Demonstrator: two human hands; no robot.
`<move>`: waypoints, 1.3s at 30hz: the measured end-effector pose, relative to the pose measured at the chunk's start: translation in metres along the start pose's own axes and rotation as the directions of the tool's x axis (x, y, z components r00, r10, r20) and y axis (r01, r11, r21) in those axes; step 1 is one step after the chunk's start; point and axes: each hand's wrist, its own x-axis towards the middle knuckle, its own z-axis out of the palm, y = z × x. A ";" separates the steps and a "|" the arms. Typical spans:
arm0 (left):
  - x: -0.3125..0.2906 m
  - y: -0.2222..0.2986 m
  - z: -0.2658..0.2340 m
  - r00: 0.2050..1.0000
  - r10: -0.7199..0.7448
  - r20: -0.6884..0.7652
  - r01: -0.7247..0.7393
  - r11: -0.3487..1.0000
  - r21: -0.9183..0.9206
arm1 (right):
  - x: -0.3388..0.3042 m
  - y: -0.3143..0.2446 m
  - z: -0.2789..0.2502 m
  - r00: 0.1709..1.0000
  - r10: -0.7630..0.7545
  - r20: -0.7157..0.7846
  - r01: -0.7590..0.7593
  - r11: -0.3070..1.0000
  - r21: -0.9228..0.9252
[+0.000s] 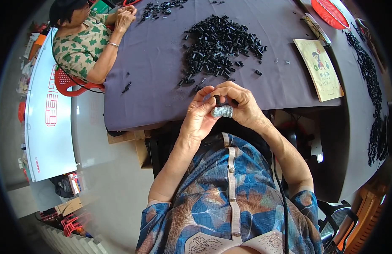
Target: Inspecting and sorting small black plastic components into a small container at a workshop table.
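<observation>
My left hand (199, 118) and my right hand (246, 106) are close together just in front of the table's near edge. Between their fingertips they pinch a small black part (218, 100), mostly covered by the fingers, so its exact kind cannot be made out. A grey knitted finger cover (221, 111) sits below the part and appears to be on my right thumb. Beyond the hands lies a heap of small black cylindrical plastic pieces (217, 44) on the dark grey tablecloth (153, 89). A few loose pieces (127, 87) lie off to the left.
Another person (83, 44) sits on a red chair (65, 82) at the left edge, hands together over the table. A yellow booklet (318, 70) and a red basket (330, 13) are to the right. More black pieces (371, 89) line the far right surface.
</observation>
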 end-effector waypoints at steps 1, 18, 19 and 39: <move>0.000 0.000 -0.001 1.000 -0.018 0.021 0.019 0.999 -0.049 | 0.000 0.000 0.000 1.000 0.000 0.002 0.000 1.000 0.000; -0.003 0.000 0.000 0.991 -0.058 0.124 0.076 0.987 -0.143 | -0.006 -0.004 0.001 0.990 0.126 0.061 -0.135 0.971 0.196; -0.004 0.000 0.001 0.992 -0.058 0.110 0.074 0.986 -0.149 | -0.006 -0.004 0.001 0.990 0.125 0.060 -0.135 0.971 0.196; 0.002 -0.004 -0.005 0.998 -0.064 -0.014 0.062 0.993 -0.104 | -0.003 0.001 0.006 0.982 0.190 0.005 -0.188 0.967 0.172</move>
